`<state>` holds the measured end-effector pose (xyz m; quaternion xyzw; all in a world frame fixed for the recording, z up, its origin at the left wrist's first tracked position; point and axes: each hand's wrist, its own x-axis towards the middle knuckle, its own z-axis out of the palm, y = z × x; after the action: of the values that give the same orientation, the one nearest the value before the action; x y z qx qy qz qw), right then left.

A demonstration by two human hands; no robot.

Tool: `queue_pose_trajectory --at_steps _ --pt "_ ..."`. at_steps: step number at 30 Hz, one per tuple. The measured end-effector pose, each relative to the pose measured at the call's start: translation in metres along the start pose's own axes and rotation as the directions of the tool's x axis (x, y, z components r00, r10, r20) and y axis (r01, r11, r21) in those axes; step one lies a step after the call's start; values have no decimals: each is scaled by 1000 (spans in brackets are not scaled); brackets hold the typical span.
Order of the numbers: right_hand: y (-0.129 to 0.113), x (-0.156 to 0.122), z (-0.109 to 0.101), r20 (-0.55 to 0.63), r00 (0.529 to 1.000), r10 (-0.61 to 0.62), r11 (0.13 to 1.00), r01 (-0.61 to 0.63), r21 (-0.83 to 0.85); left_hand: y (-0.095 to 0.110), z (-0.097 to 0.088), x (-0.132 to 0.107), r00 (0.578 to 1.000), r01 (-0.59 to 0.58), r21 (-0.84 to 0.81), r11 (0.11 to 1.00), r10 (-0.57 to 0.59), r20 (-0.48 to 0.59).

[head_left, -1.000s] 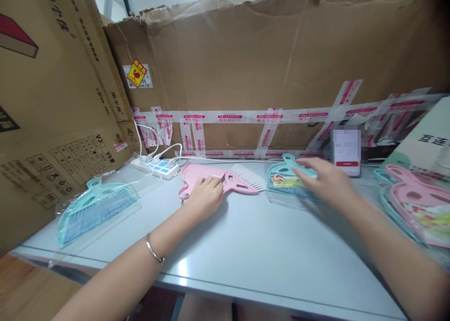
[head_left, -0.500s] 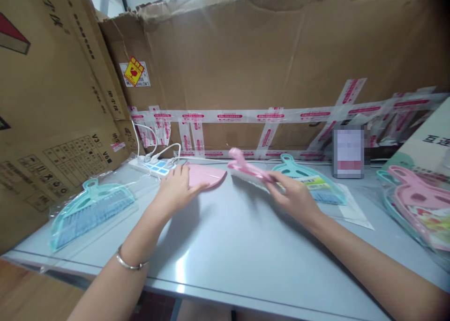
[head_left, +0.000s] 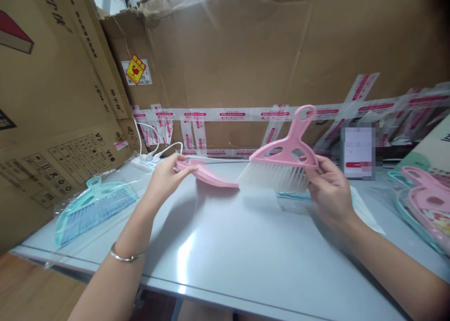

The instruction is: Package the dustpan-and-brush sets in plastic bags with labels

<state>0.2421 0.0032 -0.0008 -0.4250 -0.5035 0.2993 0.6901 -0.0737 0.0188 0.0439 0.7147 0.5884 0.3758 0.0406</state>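
My left hand (head_left: 168, 173) pinches the near left end of a pink dustpan (head_left: 213, 177), which is tilted with its right end low over the table. In my right hand (head_left: 330, 187) is a pink hand brush (head_left: 286, 148) with white bristles, gripped at the right end of its head. The brush stands upright, its ring handle pointing up and its bristles down. Its left bristle corner is close to the dustpan's right end; whether they touch I cannot tell. Behind the brush, a turquoise brush-and-dustpan set (head_left: 293, 196) is mostly hidden.
On the left lies a turquoise brush set (head_left: 96, 211) in clear plastic. Pink and turquoise sets (head_left: 427, 197) are at the right edge. A power strip (head_left: 142, 163) with white cables, a phone-like device (head_left: 358, 152) and a large cardboard box (head_left: 228, 54) line the table's back.
My right hand has turned the pink brush upright, handle up, and moved right. My left hand has lifted and tilted the pink dustpan, which lay flatter before.
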Motion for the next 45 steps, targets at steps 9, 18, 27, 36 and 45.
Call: queue_pose_trajectory --at_steps 9,18,27,36,45 --pt "-9 -10 7 119 972 201 955 -222 198 13 16 -1 993 49 -867 496 -121 -13" --pt "-7 -25 18 367 880 301 934 -350 72 28 60 -10 882 471 -822 319 -164 442" --pt "7 -27 24 359 809 465 858 -512 43 15 70 -14 543 830 -531 171 -30 839" --pt "-7 -37 31 417 687 596 794 -582 -176 32 73 -22 750 640 -692 334 -74 657" --pt "-13 -44 28 409 832 374 845 -125 -519 27 88 -25 782 570 -708 416 -10 624"
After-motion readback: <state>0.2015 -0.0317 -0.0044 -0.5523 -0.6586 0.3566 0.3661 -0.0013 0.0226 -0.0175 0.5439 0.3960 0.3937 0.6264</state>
